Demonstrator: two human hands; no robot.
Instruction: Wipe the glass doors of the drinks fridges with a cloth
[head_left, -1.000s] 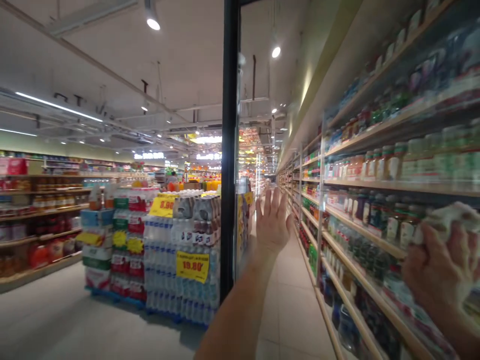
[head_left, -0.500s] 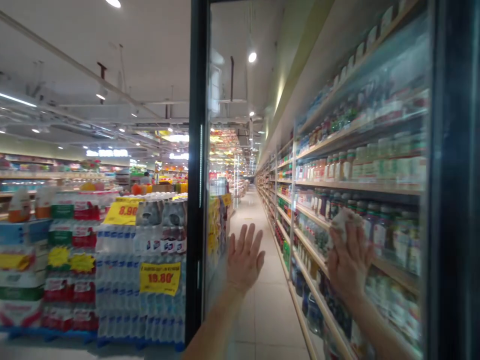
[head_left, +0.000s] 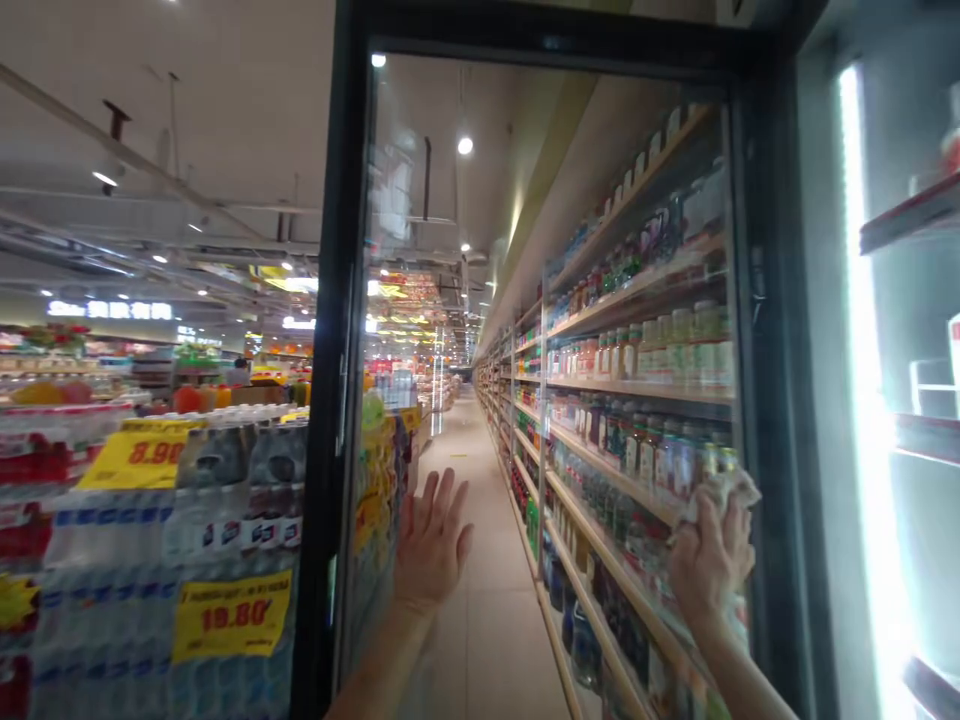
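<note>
I stand before an open glass door (head_left: 570,300) with a black frame, swung out from a lit cooler. My left hand (head_left: 431,540) lies flat on the glass with its fingers spread, near the door's lower left. My right hand (head_left: 709,560) presses a crumpled white cloth (head_left: 724,490) against the glass by the door's right edge, fingers curled over it. Through the pane I see a long aisle and shelves of bottles and jars.
The cooler interior (head_left: 900,400) glows at the right with a bright light strip and shelves. A stack of bottled-water packs (head_left: 217,560) with yellow price signs stands at the left. Shelving (head_left: 622,400) lines the right side of the tiled aisle (head_left: 487,600).
The view has swung right, bringing the door's top and right frame and the lit cooler into sight. My right hand with the cloth now sits at the door's right edge; the left stays flat on the glass.
</note>
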